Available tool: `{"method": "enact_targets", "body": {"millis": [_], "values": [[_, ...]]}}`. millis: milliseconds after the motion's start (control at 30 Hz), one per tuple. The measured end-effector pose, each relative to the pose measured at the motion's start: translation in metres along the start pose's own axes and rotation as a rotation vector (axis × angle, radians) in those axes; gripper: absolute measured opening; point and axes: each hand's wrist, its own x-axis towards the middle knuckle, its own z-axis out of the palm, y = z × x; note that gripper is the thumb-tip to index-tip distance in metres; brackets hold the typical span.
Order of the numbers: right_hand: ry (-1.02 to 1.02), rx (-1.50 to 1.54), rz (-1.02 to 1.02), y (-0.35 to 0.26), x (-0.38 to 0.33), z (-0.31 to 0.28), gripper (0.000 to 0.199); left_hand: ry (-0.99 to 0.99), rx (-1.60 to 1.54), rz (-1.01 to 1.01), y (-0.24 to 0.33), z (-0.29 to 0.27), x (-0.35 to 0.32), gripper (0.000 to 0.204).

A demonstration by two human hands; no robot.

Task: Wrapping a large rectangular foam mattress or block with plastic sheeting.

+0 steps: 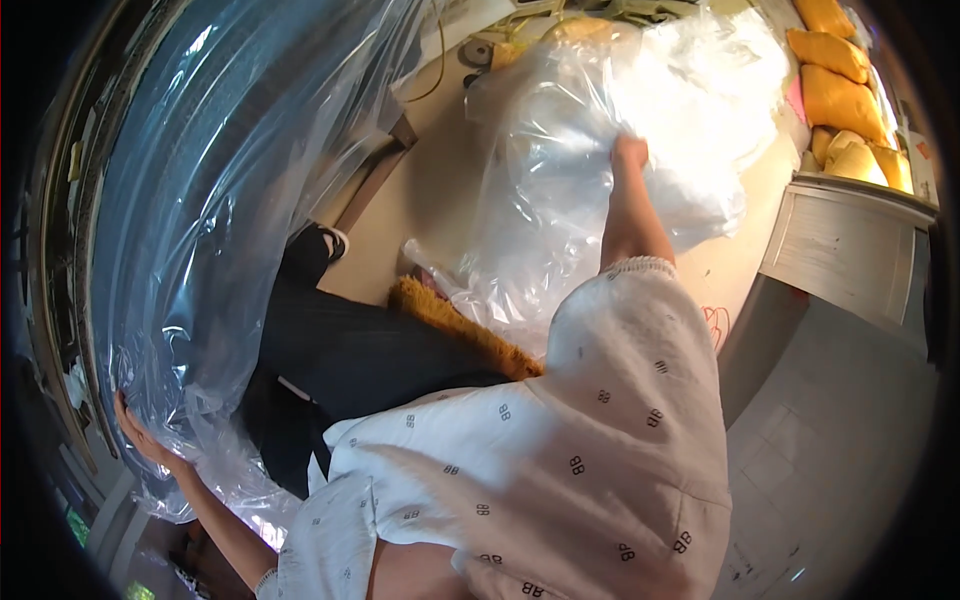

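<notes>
Clear plastic bag (540, 180): bulky, glossy, wrinkled, glare-whitened; upper centre-right, on beige surface (750, 245). Right hand (629, 152) closed on its gathered plastic. Left hand (145, 435) open, fingers extended, at clear sheeting (200, 240). Brown furry item (460, 322) beside bag; yellow bundles (840, 95) beyond. Red scrawl (715, 325) illegible; white shirt (540, 430) dark-printed.

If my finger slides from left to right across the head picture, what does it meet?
Left hand, dark shoe, fluffy brown thing, right hand, yellow-orange bags.
</notes>
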Motion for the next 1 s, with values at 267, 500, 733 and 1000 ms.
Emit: {"method": "enact_targets", "body": {"millis": [267,500,733,1000], "values": [[-0.817,0.526,-0.121,-0.045,-0.003,0.115,0.034,-0.001,-0.093,0.024,0.014,0.016,0.001,0.041],[-0.084,-0.581,-0.338,-0.011,-0.049,0.057,0.046,0.006,-0.053,0.032,0.016,-0.002,-0.003,0.039],[-0.306,-0.232,-0.255,-0.001,-0.027,-0.010,0.020,-0.023,-0.119,0.028,-0.006,0.000,0.003,0.037],[-0.855,0.932,-0.333,-0.054,-0.115,-0.139,0.007,0.152,-0.575,0.153,0.158,0.013,0.036,0.032]]}}
